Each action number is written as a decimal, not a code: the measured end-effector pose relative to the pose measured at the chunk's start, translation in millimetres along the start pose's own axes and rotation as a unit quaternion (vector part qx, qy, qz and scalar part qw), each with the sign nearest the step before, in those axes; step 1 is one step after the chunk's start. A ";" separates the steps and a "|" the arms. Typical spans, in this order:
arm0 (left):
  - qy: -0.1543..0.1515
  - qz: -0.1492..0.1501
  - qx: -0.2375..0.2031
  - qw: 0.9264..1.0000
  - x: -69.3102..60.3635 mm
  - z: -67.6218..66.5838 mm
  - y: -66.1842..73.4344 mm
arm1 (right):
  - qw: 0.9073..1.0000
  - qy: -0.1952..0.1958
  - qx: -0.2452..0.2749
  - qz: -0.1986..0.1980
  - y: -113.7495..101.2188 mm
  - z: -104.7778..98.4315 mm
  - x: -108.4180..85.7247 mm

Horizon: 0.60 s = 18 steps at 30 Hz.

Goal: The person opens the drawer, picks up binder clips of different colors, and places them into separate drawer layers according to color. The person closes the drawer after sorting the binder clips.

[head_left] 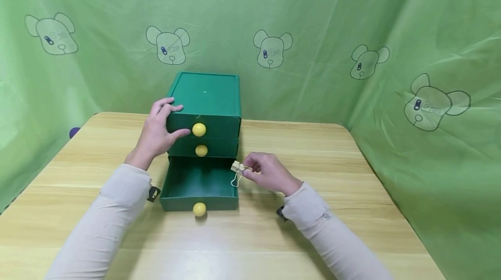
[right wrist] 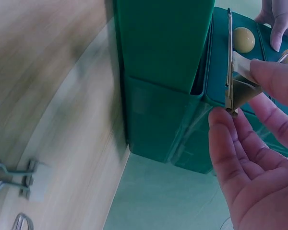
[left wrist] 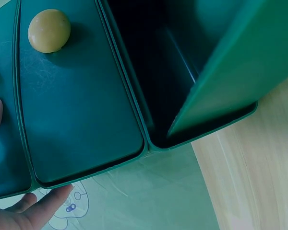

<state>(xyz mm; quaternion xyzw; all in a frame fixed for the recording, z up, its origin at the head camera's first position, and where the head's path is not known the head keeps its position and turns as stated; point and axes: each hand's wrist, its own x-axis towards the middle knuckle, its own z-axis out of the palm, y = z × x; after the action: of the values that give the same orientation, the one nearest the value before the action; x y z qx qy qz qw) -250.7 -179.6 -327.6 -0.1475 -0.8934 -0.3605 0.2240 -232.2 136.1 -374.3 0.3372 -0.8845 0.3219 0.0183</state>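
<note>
A green drawer cabinet (head_left: pixel 207 93) stands on the table with its bottom drawer (head_left: pixel 198 204) pulled out; the two upper drawers are closed. My left hand (head_left: pixel 154 134) holds the cabinet's upper left corner, thumb across the front near the top yellow knob (head_left: pixel 199 130). Between thumb and fingers, my right hand (head_left: pixel 270 172) pinches a pale yellow binder clip (head_left: pixel 236 166) at the right edge of the open drawer. One wire handle of the clip hangs down. The right wrist view shows the clip (right wrist: pixel 245 88) close up. No items show inside the open drawer's visible part.
Another binder clip (right wrist: pixel 37 181) lies on the wooden table (head_left: pixel 313 236) to the cabinet's right, with a wire handle (right wrist: pixel 22 222) of a further one beside it. A green curtain (head_left: pixel 313 19) hangs behind and at the sides. A purple thing (head_left: pixel 73 132) shows past the left edge.
</note>
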 end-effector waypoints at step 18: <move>-0.001 0.000 -0.001 1.000 0.4 0.3 -0.4 | 1.000 -0.010 0.001 0.002 -10.9 13.1 10.8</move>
<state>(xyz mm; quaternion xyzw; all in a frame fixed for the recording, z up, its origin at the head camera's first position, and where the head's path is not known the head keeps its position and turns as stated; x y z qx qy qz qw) -251.3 -179.6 -327.8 -0.1477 -0.8934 -0.3613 0.2227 -231.4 116.0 -375.8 0.3391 -0.8850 0.3190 0.0088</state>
